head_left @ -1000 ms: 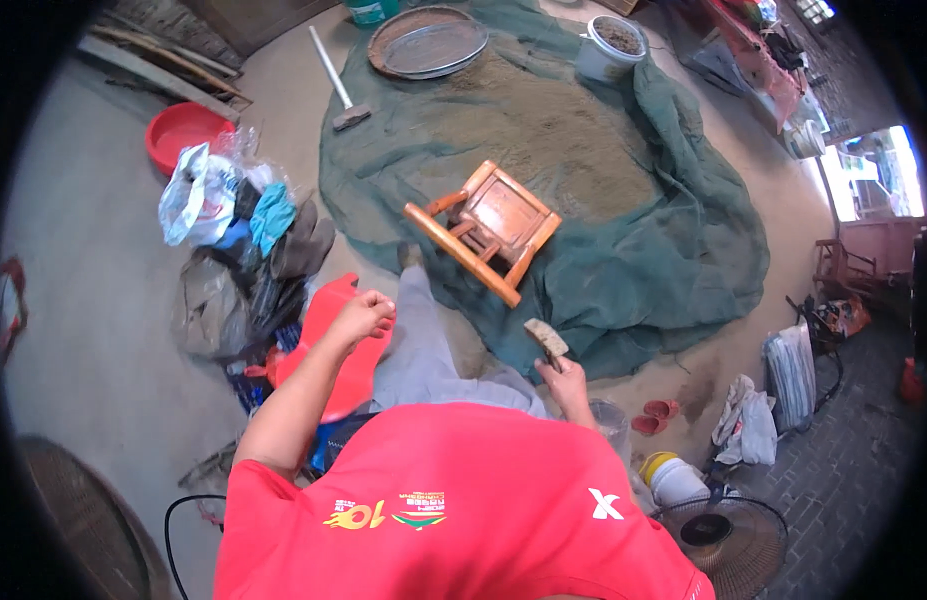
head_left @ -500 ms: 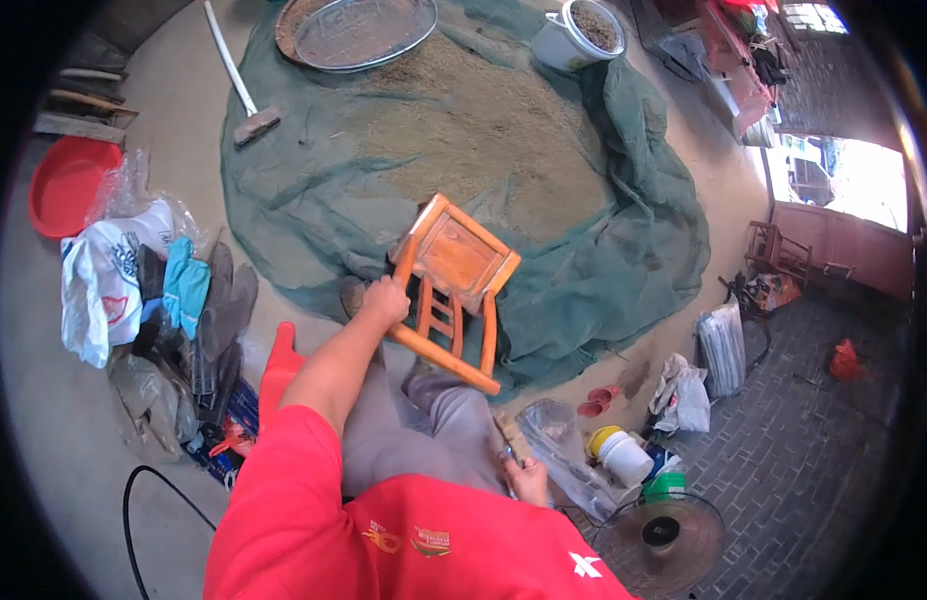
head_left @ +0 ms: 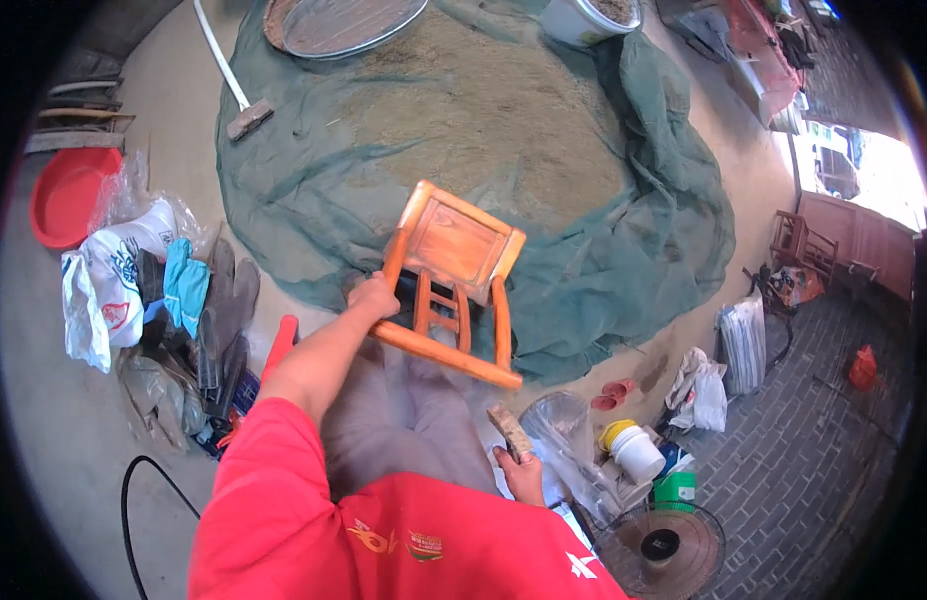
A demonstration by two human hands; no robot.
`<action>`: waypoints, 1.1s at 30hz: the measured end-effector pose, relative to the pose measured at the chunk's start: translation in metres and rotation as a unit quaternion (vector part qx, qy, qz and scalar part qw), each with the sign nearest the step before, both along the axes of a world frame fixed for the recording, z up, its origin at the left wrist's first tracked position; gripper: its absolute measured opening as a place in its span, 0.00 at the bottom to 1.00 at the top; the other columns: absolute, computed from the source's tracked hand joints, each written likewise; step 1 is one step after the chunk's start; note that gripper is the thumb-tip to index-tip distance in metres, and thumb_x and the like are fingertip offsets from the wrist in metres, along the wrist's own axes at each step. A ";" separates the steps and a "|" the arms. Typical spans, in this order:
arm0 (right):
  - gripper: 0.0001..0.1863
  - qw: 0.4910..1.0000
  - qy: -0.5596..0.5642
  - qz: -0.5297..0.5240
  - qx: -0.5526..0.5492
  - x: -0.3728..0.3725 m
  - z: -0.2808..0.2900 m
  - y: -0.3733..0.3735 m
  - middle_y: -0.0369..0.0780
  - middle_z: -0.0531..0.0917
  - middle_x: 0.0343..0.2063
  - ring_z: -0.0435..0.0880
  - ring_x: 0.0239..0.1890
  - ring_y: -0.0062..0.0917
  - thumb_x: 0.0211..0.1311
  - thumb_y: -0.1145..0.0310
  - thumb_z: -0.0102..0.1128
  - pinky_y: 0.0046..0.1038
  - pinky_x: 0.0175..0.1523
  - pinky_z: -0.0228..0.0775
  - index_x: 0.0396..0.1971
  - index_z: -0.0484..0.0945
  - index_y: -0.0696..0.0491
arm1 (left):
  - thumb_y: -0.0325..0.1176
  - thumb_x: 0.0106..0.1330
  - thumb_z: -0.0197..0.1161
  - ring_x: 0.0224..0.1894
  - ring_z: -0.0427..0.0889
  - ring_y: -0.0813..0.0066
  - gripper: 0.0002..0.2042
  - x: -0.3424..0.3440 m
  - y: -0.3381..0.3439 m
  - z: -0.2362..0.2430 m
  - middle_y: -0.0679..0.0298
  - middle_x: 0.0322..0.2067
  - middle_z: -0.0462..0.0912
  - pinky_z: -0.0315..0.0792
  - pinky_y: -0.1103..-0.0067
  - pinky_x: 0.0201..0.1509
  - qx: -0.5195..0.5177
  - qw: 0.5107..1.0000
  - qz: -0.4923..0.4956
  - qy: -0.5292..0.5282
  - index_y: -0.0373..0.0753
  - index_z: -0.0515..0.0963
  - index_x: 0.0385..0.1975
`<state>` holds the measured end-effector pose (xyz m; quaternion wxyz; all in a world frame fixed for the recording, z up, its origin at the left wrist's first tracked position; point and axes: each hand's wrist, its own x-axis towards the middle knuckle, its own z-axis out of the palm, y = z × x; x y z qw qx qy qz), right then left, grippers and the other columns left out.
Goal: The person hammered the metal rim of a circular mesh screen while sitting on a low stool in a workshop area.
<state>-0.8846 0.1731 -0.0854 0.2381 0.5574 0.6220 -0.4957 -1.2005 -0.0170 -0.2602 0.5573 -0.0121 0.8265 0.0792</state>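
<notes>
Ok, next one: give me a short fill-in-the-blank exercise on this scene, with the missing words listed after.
1. The left hand grips a wooden ____ with a slatted back.
2. The brush-like tool is in the person's ____.
3. The hammer has its head on the ____ sheet.
4. The round basin is ____.

Missing words: chair; right hand; green; red.

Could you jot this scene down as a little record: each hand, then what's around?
Left hand: grips the chair by its left side
Right hand: holds a brush-like tool
Chair: orange-brown wood, over the near edge of the net; whether lifted, unclear
Net: green, with loose brown material spread on it
Far left: hammer, red basin
Far right: white bucket
Near right: fan
</notes>
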 end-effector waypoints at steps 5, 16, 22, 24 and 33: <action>0.09 1.000 0.013 0.009 0.005 0.008 -0.001 0.021 0.26 0.70 0.17 0.64 0.20 0.10 0.54 0.69 0.64 0.18 0.25 0.55 0.20 0.74 0.54 | 0.36 0.45 0.68 0.49 0.78 0.56 0.32 0.019 -0.009 0.016 0.47 0.43 0.79 0.71 0.70 0.53 0.057 0.983 0.173 0.008 0.32 0.66 0.51; 0.10 0.999 0.033 -0.009 0.014 0.012 -0.033 0.053 0.25 0.69 0.15 0.63 0.19 0.10 0.54 0.68 0.65 0.18 0.24 0.55 0.19 0.76 0.55 | 0.37 0.46 0.68 0.51 0.75 0.53 0.29 0.053 0.018 -0.025 0.43 0.47 0.75 0.69 0.70 0.54 0.031 0.932 0.357 0.061 0.28 0.68 0.48; 0.10 0.997 0.073 0.011 0.011 -0.014 -0.043 0.055 0.25 0.69 0.14 0.61 0.18 0.09 0.54 0.67 0.64 0.19 0.22 0.54 0.19 0.75 0.55 | 0.48 0.56 0.55 0.49 0.76 0.54 0.23 0.079 0.012 -0.034 0.49 0.47 0.77 0.70 0.69 0.53 0.087 0.994 0.065 -0.029 0.33 0.79 0.38; 0.12 0.998 0.054 0.035 0.018 -0.023 -0.046 0.052 0.26 0.69 0.13 0.62 0.18 0.10 0.53 0.64 0.65 0.19 0.23 0.56 0.19 0.76 0.56 | 0.44 0.51 0.62 0.49 0.76 0.55 0.22 0.075 0.006 -0.021 0.49 0.43 0.78 0.71 0.69 0.52 0.147 0.989 0.021 -0.024 0.37 0.78 0.42; 0.14 0.980 0.097 0.153 0.080 -0.126 -0.020 0.009 0.28 0.66 0.10 0.62 0.17 0.11 0.52 0.63 0.63 0.22 0.23 0.59 0.17 0.73 0.56 | 0.41 0.54 0.60 0.47 0.77 0.56 0.18 0.009 -0.122 -0.014 0.52 0.43 0.79 0.71 0.69 0.51 0.221 0.975 0.018 0.017 0.41 0.76 0.44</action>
